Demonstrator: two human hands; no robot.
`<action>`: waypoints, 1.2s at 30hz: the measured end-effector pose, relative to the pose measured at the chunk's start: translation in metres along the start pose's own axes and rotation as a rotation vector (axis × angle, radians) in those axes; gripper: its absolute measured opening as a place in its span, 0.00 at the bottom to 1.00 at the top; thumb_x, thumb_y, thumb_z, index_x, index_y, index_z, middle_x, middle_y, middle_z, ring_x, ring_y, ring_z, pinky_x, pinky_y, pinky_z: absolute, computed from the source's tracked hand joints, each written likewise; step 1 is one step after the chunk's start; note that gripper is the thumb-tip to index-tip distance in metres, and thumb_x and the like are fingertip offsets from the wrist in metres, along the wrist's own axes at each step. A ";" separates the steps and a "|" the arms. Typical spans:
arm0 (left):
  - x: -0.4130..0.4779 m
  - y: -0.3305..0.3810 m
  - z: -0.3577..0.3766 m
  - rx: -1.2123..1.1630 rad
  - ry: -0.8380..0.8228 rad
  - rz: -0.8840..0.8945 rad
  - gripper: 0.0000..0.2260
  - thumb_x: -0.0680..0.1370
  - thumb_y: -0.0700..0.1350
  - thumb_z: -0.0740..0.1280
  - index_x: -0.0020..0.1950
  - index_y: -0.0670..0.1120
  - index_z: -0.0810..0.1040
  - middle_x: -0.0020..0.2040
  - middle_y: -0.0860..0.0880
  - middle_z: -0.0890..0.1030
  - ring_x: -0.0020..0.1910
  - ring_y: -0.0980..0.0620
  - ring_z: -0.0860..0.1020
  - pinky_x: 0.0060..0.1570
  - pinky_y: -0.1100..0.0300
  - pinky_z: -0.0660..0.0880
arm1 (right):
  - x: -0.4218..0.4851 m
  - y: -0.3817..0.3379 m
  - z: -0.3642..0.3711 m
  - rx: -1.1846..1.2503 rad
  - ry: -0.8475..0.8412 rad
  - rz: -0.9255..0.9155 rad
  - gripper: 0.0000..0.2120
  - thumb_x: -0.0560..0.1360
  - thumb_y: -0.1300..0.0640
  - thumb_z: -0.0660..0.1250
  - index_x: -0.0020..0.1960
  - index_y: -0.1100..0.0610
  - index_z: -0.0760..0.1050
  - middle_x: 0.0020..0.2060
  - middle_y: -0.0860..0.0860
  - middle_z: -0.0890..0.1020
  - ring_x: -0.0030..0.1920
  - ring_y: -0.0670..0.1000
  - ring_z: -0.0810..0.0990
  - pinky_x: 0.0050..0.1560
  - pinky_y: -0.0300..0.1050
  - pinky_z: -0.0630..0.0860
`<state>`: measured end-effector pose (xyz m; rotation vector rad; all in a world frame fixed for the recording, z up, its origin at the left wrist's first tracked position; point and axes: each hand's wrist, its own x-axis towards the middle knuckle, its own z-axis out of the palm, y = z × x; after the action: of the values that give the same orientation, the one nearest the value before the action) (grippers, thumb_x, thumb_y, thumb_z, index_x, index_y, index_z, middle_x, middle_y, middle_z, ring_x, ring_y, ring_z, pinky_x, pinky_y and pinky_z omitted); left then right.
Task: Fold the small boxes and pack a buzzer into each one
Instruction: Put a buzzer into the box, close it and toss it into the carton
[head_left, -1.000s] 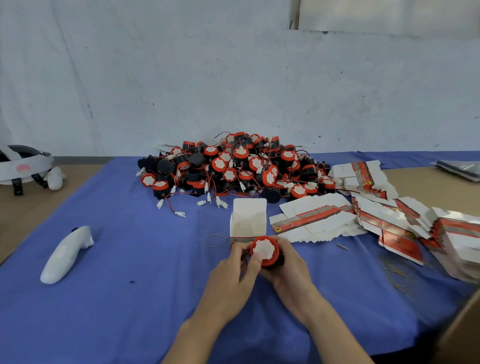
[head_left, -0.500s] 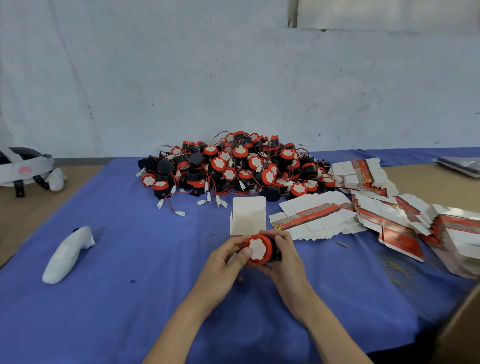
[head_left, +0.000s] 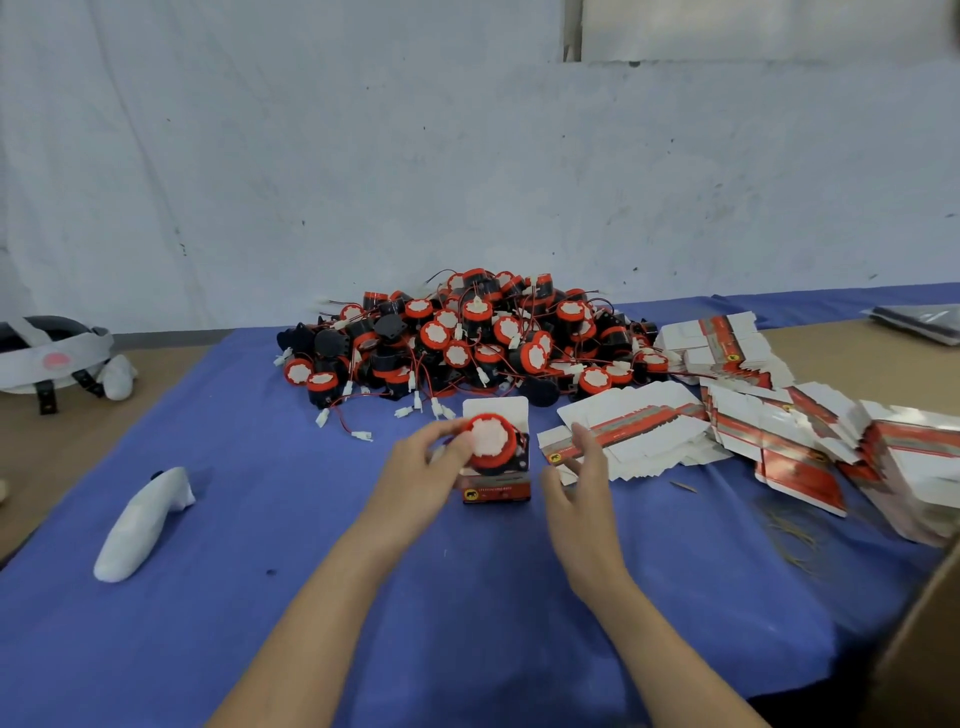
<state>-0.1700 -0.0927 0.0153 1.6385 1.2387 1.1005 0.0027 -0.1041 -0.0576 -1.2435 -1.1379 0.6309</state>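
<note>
Over the small box (head_left: 496, 491), buzzer (head_left: 488, 440) in left hand (head_left: 415, 478), right hand (head_left: 582, 493) beside.

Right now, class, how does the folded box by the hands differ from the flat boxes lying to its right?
The folded box stands upright, flap open; the flat boxes lie flattened in overlapping stacks. The folded box has a buzzer at its mouth, held by the left hand; the flat boxes hold nothing. Both are white card with red print.

Red-rimmed, white-faced buzzer (head_left: 488, 440), tilted, at the mouth of the upright, open-topped small box (head_left: 496, 491)
</note>
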 end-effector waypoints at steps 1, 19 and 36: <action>0.006 0.009 -0.002 0.065 0.004 0.019 0.05 0.82 0.51 0.64 0.55 0.60 0.77 0.44 0.57 0.84 0.35 0.60 0.82 0.36 0.68 0.75 | 0.005 0.002 0.002 -0.015 -0.075 0.018 0.27 0.83 0.55 0.62 0.78 0.43 0.56 0.69 0.37 0.66 0.66 0.33 0.67 0.62 0.35 0.71; 0.063 0.029 0.039 1.155 -0.151 -0.088 0.10 0.82 0.37 0.58 0.59 0.38 0.76 0.53 0.40 0.78 0.49 0.42 0.77 0.40 0.55 0.69 | 0.023 0.019 0.012 -0.177 -0.252 0.102 0.18 0.81 0.50 0.65 0.69 0.39 0.68 0.62 0.37 0.72 0.58 0.34 0.73 0.43 0.26 0.72; 0.065 0.001 0.025 1.497 -0.222 0.249 0.11 0.81 0.37 0.61 0.64 0.42 0.71 0.67 0.42 0.69 0.38 0.46 0.75 0.28 0.56 0.64 | 0.033 0.007 0.041 -0.356 -0.117 0.268 0.10 0.82 0.48 0.61 0.56 0.55 0.70 0.53 0.53 0.78 0.58 0.57 0.74 0.60 0.58 0.75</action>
<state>-0.1367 -0.0314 0.0199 2.9011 1.8609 -0.1342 -0.0217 -0.0564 -0.0572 -1.7013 -1.2269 0.7286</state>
